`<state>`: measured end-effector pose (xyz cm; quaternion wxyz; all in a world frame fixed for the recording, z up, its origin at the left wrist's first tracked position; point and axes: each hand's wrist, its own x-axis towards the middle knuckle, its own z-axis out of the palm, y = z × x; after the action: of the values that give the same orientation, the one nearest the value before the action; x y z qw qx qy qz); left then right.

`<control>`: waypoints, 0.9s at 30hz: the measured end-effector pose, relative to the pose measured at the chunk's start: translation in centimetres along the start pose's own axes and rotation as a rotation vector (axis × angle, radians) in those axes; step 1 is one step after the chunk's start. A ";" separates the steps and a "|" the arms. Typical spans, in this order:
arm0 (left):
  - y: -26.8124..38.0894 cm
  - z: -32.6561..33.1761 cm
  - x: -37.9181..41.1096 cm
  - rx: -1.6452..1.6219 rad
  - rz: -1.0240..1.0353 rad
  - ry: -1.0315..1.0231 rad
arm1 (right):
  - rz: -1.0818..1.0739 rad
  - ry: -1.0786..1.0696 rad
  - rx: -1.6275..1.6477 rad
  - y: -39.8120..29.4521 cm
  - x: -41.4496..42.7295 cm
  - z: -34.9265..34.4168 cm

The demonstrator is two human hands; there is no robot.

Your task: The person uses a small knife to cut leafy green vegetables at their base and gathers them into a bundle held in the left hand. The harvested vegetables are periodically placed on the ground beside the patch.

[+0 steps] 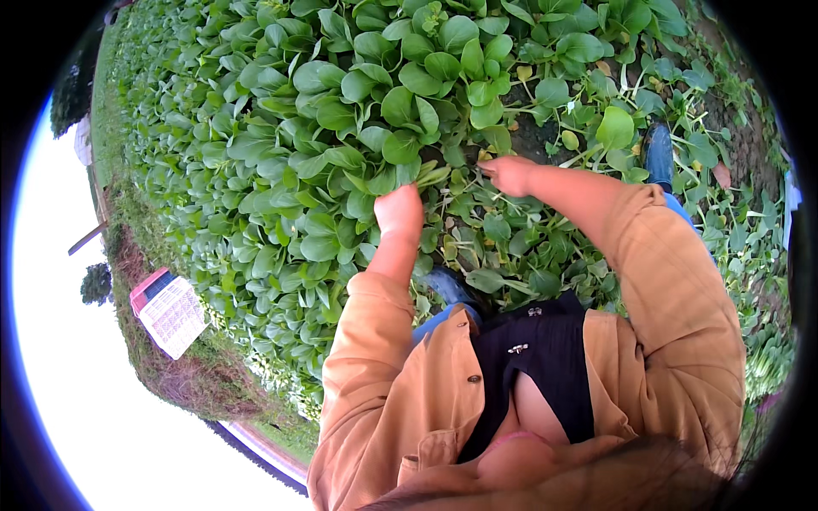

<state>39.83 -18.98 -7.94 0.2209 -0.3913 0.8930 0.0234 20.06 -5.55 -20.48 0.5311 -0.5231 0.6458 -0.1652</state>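
Observation:
My left hand [399, 211] is closed around a leafy green plant, probably bok choy, whose pale stems [434, 174] stick out to the right of the fist. Its broad leaves merge with the standing greens [319, 160] on that side. A short way to the right, my right hand [509, 174] is low over the ground with its fingers curled, beside yellowed leaves and stem scraps. Whether it grips anything is hidden by the fingers and foliage.
Dense rows of greens spread to the left and ahead. Loose leaves [498, 227] litter the soil on the right. My dark boots [658, 153] straddle this strip. White and red plastic crates [171, 316] stand at the field's far left edge, near a grassy bank [192, 377].

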 end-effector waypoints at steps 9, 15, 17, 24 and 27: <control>-0.8 -8.4 -9.2 -0.735 0.010 0.018 | 0.253 -0.188 0.824 -6.2 -7.9 -8.1; 5.2 -5.4 -10.3 -1.557 -0.357 -0.303 | 0.210 -0.244 1.310 -10.3 -9.2 -7.2; 6.4 -3.0 -10.2 -1.646 -0.303 -0.331 | 0.139 -0.122 1.191 -10.7 -9.6 -6.9; 8.6 -8.2 -9.2 -1.276 -0.043 -0.178 | 0.052 0.189 0.789 -9.4 -12.2 -11.5; 8.6 -8.5 -6.6 -1.046 0.204 0.061 | -0.012 0.202 0.766 -10.0 -13.0 -13.7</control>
<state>34.46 -10.28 1.30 -0.0332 -0.3609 0.8016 0.4755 11.85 -3.18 -0.95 0.6204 -0.2721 0.5835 -0.4478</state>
